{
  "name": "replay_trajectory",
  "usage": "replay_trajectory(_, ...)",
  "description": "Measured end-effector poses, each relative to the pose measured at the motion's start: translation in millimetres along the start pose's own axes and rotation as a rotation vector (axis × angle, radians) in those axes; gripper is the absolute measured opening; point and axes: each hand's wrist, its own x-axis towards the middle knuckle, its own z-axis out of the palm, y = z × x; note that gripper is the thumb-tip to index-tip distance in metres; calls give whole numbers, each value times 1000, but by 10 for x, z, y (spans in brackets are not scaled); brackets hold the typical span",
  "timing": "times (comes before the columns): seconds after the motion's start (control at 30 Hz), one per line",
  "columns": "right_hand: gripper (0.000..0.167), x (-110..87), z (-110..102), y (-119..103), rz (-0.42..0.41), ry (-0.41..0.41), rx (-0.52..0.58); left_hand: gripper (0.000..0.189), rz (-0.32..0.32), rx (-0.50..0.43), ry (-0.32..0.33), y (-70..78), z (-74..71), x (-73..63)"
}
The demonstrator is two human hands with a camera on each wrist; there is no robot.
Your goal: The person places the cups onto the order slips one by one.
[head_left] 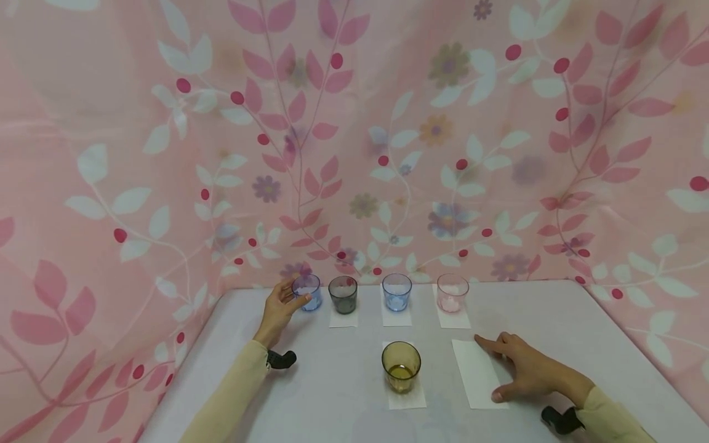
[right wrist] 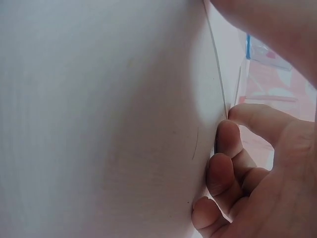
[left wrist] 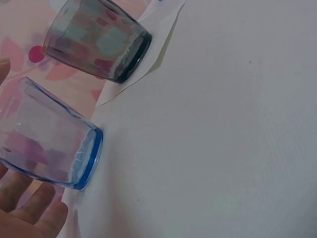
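Observation:
My left hand (head_left: 276, 314) is at a blue glass (head_left: 311, 301) at the back left, its thumb across the front and its fingers along the left side. In the left wrist view the blue glass (left wrist: 54, 134) stands upright on the bare white surface, fingers (left wrist: 37, 208) beside it; how firmly they hold is hard to tell. At the front right, my right hand (head_left: 528, 368) touches a white paper piece (head_left: 475, 375), index finger at the far corner and thumb at the near one. Middle, ring and little fingers (right wrist: 220, 171) are bent in the right wrist view.
On white papers along the back stand a grey glass (head_left: 343, 298), another blue glass (head_left: 397, 295) and a pink glass (head_left: 452, 296). Nearer, a yellow-green glass (head_left: 401, 363) stands on its own paper. A flowered pink curtain (head_left: 354, 154) hangs behind the white table (head_left: 332, 381).

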Motion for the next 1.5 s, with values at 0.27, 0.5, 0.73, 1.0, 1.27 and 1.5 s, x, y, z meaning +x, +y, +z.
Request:
replay_trajectory(0.27,102,1,37,34,-23,20,-2,85,-14,8,9,-38,11,17)
replay_trajectory(0.5,101,-25,58,31,-91,66,-8,88,-28,23,15,-74,59,36)
replay_trajectory(0.73,104,-29,57,14,-99,70,-7,88,-22,30,18,-84,93,53)
replay_trajectory(1.0,109,-57,86,2,-51,77,-13,93,-42,22,28,-126,108,91)
replay_trajectory(1.27,86,-78,84,-1,-74,112,-8,91,-12,92,32,-76,136,100)
replay_trajectory(1.5,85,-86,58,8,-62,97,-23,92,-37,69,33,-78,155,130)
